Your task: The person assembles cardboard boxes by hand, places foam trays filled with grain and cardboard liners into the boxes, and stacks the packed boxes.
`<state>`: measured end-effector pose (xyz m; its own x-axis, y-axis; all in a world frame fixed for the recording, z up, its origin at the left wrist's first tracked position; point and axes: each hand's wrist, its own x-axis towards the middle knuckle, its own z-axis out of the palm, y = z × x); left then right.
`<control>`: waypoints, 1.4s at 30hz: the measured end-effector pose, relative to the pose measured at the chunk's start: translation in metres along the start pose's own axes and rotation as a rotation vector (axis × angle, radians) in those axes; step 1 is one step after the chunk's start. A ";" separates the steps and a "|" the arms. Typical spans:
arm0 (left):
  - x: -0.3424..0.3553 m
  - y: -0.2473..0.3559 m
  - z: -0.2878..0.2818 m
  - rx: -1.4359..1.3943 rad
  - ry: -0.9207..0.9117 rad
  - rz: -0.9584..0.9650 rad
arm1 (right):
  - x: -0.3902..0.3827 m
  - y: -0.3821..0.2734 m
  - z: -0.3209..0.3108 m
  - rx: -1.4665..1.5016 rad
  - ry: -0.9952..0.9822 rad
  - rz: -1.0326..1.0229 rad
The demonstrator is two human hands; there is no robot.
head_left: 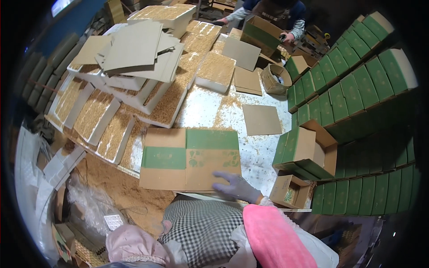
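The right hand [237,186], in a pale grey glove, is lying flat on the near right corner of a flattened brown-and-green carton [190,158], its fingers [222,175] stretched out and slightly spread, palm pressing down rather than pinching anything. The carton is resting on the near edge of a white table [210,109] dusted with sawdust, directly in front of the person's checked apron [201,230]. The left hand [132,243] is sitting low, well below and left of the carton, by the apron (it is wrapped in pink cloth, and I cannot tell how its fingers are set). Just right of the carton, an open green-and-brown box [306,152] is standing with its flaps up, and a smaller open box [290,190] is sitting below that. Beyond the carton, a loose square of brown cardboard [261,119] is lying on the table, and to the carton's upper left white trays of sawdust [96,114] are crowding together under a heap of cardboard sheets [134,47]. Far to the carton's right, rows of folded green cartons [357,67] are stacking up. Farthest from the carton, another person [272,13] is handling a box.
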<state>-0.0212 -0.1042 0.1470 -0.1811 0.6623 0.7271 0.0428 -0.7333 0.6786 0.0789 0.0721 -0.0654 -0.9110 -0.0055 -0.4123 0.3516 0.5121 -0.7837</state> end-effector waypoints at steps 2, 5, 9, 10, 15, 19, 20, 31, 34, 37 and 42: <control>0.002 0.004 0.002 -0.016 -0.028 -0.026 | 0.011 0.047 -0.001 -0.193 0.114 -0.024; -0.004 0.011 -0.002 -0.029 -0.043 -0.102 | 0.027 0.094 0.009 -0.342 0.146 0.039; -0.076 0.021 -0.028 -0.162 -0.104 -0.363 | 0.019 0.151 0.027 -0.431 0.118 0.200; -0.113 0.019 -0.040 -0.222 -0.080 -0.542 | 0.016 0.164 0.035 -0.447 0.144 0.173; -0.264 -0.070 -0.116 0.847 0.037 -1.514 | -0.003 0.172 0.050 -0.346 0.386 -0.005; -0.348 -0.114 -0.116 1.268 -0.152 -1.472 | -0.023 0.152 0.047 -0.330 0.584 -0.151; -0.353 -0.110 -0.115 1.279 -0.169 -1.417 | -0.029 0.125 0.036 -0.403 0.612 -0.123; -0.180 0.002 -0.153 1.303 0.283 -1.433 | -0.017 -0.106 -0.087 -0.456 0.699 -0.286; -0.152 -0.025 -0.170 1.358 -0.019 -0.715 | 0.025 -0.103 -0.119 0.034 0.404 -0.049; -0.129 -0.091 -0.158 1.219 0.270 -0.481 | 0.098 -0.001 -0.132 -0.098 0.745 -0.148; -0.166 -0.132 -0.108 1.429 -0.453 -0.674 | 0.115 -0.003 -0.032 -0.180 0.720 -0.313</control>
<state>-0.1031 -0.1337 -0.0747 -0.2673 0.9608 0.0734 0.9441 0.2459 0.2197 -0.0338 0.0977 -0.0951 -0.8985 0.3519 0.2624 0.0729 0.7091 -0.7013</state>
